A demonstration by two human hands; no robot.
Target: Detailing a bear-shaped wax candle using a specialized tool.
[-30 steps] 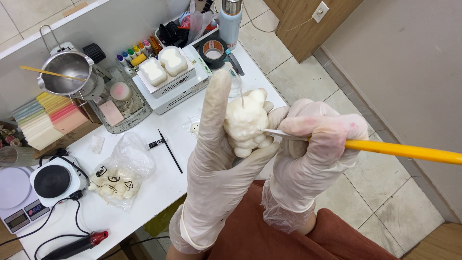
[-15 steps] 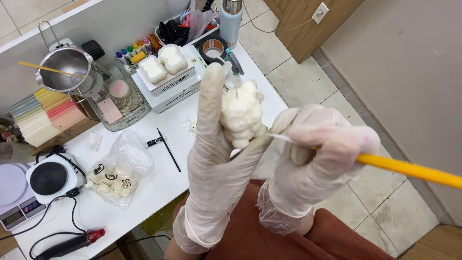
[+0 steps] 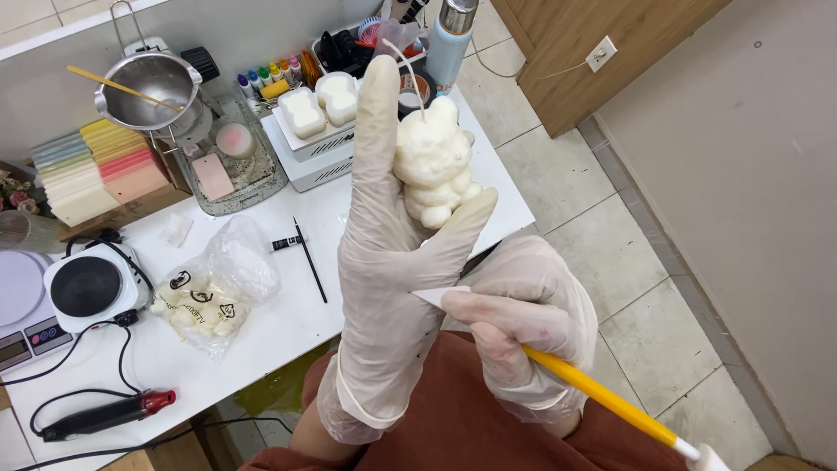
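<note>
The left hand point(image 3: 392, 262) is gripping a white bear candle point(image 3: 433, 166) between thumb and fingers, above the table point(image 3: 288, 323). The right hand point(image 3: 523, 323) is closing around a yellow tool point(image 3: 602, 397).

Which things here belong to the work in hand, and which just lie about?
In hand:
left hand holding up a white bear-shaped candle
right hand gripping a yellow-handled tool, its tip near the left palm

Lying about on the table:
bag of wax pieces
hot plate
metal pot
wax sheets
white moulds
heat gun
</note>
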